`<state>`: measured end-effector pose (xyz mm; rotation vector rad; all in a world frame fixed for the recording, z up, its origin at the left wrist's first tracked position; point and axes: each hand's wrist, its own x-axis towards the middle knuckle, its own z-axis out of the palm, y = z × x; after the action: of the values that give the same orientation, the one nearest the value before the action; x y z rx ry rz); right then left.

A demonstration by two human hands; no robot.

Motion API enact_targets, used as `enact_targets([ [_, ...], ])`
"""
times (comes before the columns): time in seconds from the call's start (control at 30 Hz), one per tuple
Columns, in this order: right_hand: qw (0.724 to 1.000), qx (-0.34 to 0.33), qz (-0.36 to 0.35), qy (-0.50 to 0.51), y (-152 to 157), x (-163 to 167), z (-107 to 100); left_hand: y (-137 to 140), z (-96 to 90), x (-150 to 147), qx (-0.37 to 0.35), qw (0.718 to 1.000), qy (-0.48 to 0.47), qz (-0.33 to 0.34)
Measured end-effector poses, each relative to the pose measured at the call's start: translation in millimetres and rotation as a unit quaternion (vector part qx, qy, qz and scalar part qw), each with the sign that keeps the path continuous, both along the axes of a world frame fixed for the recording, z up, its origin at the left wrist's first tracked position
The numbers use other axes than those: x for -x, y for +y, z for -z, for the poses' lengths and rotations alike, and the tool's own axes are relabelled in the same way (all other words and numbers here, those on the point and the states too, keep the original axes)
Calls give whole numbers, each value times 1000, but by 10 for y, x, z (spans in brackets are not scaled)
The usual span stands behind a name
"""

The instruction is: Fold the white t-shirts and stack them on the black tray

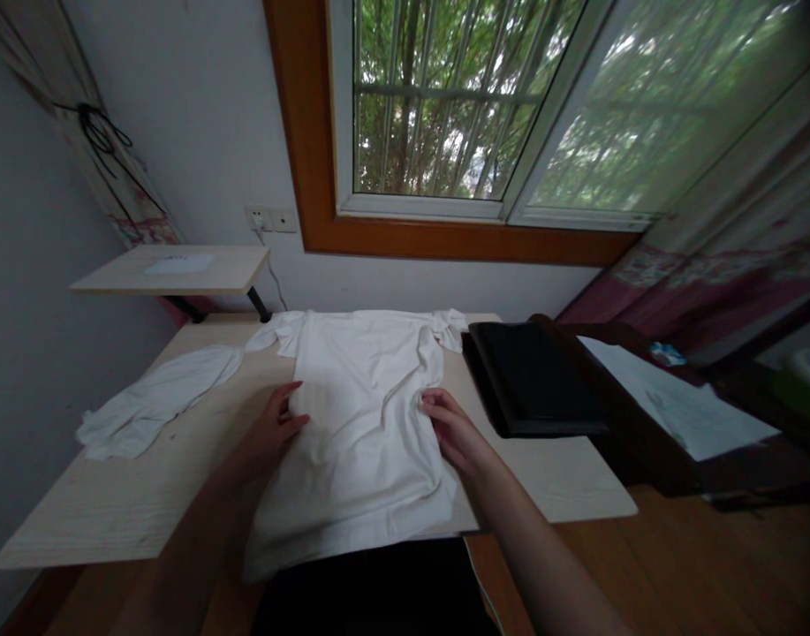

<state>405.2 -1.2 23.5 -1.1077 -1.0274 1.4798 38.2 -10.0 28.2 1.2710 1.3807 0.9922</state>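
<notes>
A white T-shirt (352, 424) lies spread on the desk, its short sleeves toward the wall and its bottom hem hanging over the front edge. Wrinkles run across its middle and right side. At the shirt's left edge rests my left hand (280, 422), thumb and fingers apart, with the fingertips touching the fabric. My right hand (454, 431) pinches the cloth at the right edge, where a fold bunches up.
Another crumpled white garment (166, 397) lies on the left of the pale wooden desk (113, 503). A small raised shelf (232, 269) stands at the back left. To the right sits a black laptop-like slab (537, 375); beyond it are papers (669, 397). A window (471, 106) is ahead.
</notes>
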Motion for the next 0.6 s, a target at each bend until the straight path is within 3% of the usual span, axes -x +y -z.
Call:
enact_targets([
  [0.17, 994, 46, 69, 64, 60, -63, -19, -126, -118, 153, 92, 993, -76, 14],
  [0.3, 991, 74, 66, 89, 56, -120, -47, -185, -196, 318, 89, 992, -84, 4],
  [0.43, 988, 97, 35, 112, -17, -227, -100, -248, -267, 542, 97, 995, -35, 11],
  [0.6, 987, 75, -18, 142, -137, -350, -203, -313, -269, 784, 112, 992, 51, 15],
])
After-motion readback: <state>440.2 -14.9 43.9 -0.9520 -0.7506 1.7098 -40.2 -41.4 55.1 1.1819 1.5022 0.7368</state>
